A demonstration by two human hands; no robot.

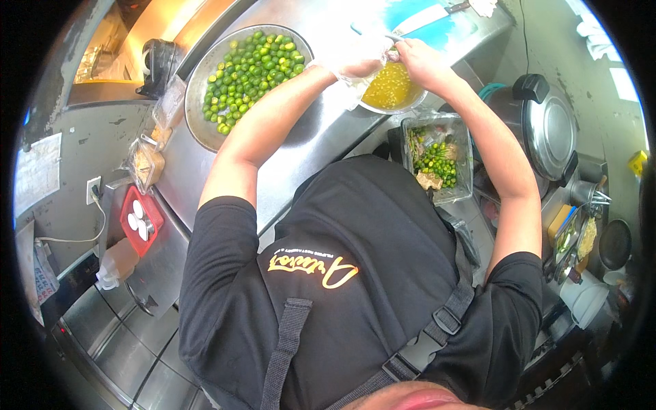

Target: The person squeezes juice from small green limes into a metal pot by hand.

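Observation:
My left hand (363, 60), in a loose clear plastic glove, is over a metal bowl (417, 101) of yellow juice (390, 87) with pale seeds floating in it. My right hand (421, 61) meets it at the bowl's far side, its fingers touching the left fingertips. Glare and the fingers themselves hide whether anything is held between them. Left of the bowl, a wide round metal pan (197, 110) carries many small green citrus fruits (256, 72), which look like calamansi. My left forearm passes over this pan's near right edge.
A knife (423, 19) lies on a blue cutting board (405, 10) at the counter's far end. Below the bowl stands a clear plastic bin (464, 187) of green scraps. To the right is a large lidded pot (551, 130); at left, a red tray (134, 205) with white-topped items.

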